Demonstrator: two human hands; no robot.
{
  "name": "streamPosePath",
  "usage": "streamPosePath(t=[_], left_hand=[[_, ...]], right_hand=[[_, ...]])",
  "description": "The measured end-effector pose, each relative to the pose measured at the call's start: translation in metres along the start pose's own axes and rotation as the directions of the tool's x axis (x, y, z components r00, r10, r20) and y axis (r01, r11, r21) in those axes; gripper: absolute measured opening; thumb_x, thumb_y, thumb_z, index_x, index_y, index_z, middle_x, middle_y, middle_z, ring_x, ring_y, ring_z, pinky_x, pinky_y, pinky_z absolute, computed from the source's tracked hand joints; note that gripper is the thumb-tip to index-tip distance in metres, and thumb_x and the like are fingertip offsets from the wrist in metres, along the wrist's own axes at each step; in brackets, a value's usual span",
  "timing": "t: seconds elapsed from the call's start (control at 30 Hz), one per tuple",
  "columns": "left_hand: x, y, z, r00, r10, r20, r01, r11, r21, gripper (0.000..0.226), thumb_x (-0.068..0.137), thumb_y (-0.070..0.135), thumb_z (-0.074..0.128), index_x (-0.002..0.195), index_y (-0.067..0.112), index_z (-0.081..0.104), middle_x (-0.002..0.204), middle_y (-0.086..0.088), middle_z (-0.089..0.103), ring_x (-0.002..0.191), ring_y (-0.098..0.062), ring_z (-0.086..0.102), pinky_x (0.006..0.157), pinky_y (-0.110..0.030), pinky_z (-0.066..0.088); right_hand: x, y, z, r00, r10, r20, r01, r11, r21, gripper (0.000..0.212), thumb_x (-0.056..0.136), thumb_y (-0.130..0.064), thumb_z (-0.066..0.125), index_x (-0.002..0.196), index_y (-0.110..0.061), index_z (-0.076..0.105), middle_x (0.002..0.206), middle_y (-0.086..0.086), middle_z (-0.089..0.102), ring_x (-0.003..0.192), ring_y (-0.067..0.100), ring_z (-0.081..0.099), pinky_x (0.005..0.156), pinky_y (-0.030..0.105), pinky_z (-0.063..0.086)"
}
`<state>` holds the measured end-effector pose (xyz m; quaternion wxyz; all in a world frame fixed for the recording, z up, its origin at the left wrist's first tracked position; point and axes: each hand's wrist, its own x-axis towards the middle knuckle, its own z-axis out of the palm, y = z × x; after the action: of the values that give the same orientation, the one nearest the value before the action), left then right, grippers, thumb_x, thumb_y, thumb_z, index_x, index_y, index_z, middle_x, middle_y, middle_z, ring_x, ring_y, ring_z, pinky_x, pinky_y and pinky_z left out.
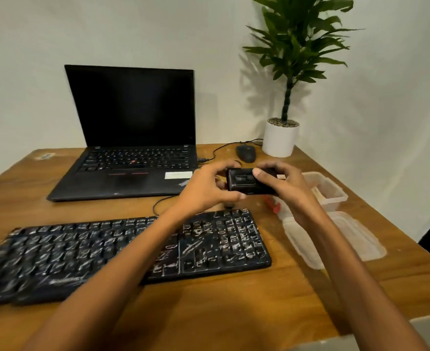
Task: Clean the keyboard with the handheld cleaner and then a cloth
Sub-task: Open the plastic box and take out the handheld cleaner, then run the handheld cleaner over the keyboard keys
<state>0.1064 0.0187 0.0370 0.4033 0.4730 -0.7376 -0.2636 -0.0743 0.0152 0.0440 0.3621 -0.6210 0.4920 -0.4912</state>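
Observation:
A black keyboard [82,252] smeared with white dust lies across the wooden table in front of me. Above its right end I hold a small black handheld cleaner [244,182] in the air with both hands. My left hand [206,188] grips its left side, fingers curled over the top and thumb below. My right hand [285,183] grips its right side, thumb lying across the front face. No cloth is in view.
An open black laptop [133,138] sits behind the keyboard. A black mouse [246,152] and a white plant pot [279,139] stand at the back right. A clear plastic box [328,191] and its lid [335,239] lie right of the keyboard, with a small red item [272,202] beside them.

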Motion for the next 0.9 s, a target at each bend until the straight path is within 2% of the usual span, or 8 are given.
streamPosePath(t=[0.13,0.2,0.27,0.33,0.47,0.53,0.67,0.9], left_hand=[[-0.038,-0.012,-0.033,0.997,-0.075,-0.002,0.074,0.991,-0.11,0.058,0.059,0.022,0.085,0.109,0.031,0.056,0.108,-0.008,0.063,0.079,-0.02,0.069,0.078,-0.036,0.056],[-0.057,-0.017,-0.051,0.994,-0.107,-0.012,0.104,0.984,-0.144,0.061,0.057,0.026,0.086,0.11,0.03,0.057,0.109,-0.007,0.062,0.084,-0.019,0.068,0.076,-0.034,0.056],[-0.078,-0.022,-0.069,0.99,-0.139,-0.02,0.132,0.97,-0.206,0.055,0.064,0.015,0.083,0.112,0.023,0.057,0.11,-0.006,0.062,0.09,-0.016,0.066,0.075,-0.027,0.055],[-0.098,-0.03,-0.088,0.977,-0.21,-0.02,0.195,0.936,-0.292,0.049,0.068,0.009,0.078,0.111,0.021,0.056,0.108,-0.007,0.063,0.087,-0.015,0.066,0.072,-0.022,0.054],[-0.126,-0.046,-0.108,0.933,-0.36,-0.023,0.305,0.821,-0.483,0.049,0.07,0.009,0.077,0.115,0.012,0.057,0.103,-0.012,0.068,0.089,-0.023,0.067,0.08,-0.031,0.054],[-0.138,-0.051,-0.117,0.916,-0.402,-0.017,0.332,0.779,-0.532,0.046,0.07,0.009,0.077,0.112,0.008,0.059,0.099,-0.014,0.069,0.088,-0.025,0.067,0.082,-0.033,0.054],[-0.157,-0.058,-0.131,0.897,-0.441,-0.034,0.354,0.763,-0.541,0.04,0.067,0.012,0.08,0.104,0.006,0.065,0.095,-0.011,0.071,0.089,-0.027,0.068,0.082,-0.035,0.054],[-0.172,-0.064,-0.145,0.88,-0.468,-0.079,0.357,0.764,-0.538,0.038,0.068,0.009,0.079,0.102,0.003,0.063,0.086,-0.012,0.072,0.078,-0.026,0.069,0.07,-0.03,0.056]], right_hand=[[-0.02,-0.01,0.044,0.99,0.048,0.134,-0.062,0.993,0.105,0.022,0.081,-0.022,0.068,0.101,-0.012,0.066,0.104,0.007,0.065,0.101,0.024,0.063,0.088,0.038,0.053],[-0.028,-0.013,0.065,0.978,0.072,0.196,-0.101,0.984,0.146,0.02,0.081,-0.021,0.068,0.099,-0.014,0.066,0.105,0.008,0.066,0.101,0.025,0.063,0.089,0.038,0.052],[-0.039,-0.017,0.088,0.964,0.09,0.251,-0.136,0.975,0.173,0.019,0.081,-0.021,0.067,0.099,-0.016,0.066,0.107,0.009,0.066,0.101,0.025,0.063,0.09,0.037,0.051],[-0.049,-0.021,0.114,0.95,0.079,0.301,-0.149,0.965,0.217,0.018,0.082,-0.019,0.066,0.1,-0.014,0.066,0.109,0.01,0.066,0.102,0.025,0.063,0.091,0.037,0.049],[-0.067,-0.03,0.148,0.918,0.081,0.387,-0.203,0.936,0.286,0.024,0.088,-0.008,0.057,0.112,-0.01,0.059,0.106,0.004,0.064,0.095,0.017,0.063,0.083,0.031,0.053],[-0.076,-0.034,0.165,0.899,0.072,0.431,-0.206,0.939,0.274,0.028,0.091,-0.006,0.053,0.118,-0.011,0.055,0.11,0.003,0.062,0.098,0.017,0.063,0.084,0.03,0.054],[-0.09,-0.041,0.195,0.891,0.002,0.454,-0.1,0.977,0.191,0.031,0.092,-0.006,0.052,0.119,-0.02,0.054,0.119,0.0,0.057,0.109,0.017,0.058,0.093,0.035,0.05],[-0.098,-0.047,0.209,0.872,0.027,0.489,-0.144,0.969,0.203,0.029,0.09,-0.006,0.054,0.115,-0.021,0.055,0.118,0.001,0.057,0.107,0.02,0.06,0.093,0.038,0.05]])
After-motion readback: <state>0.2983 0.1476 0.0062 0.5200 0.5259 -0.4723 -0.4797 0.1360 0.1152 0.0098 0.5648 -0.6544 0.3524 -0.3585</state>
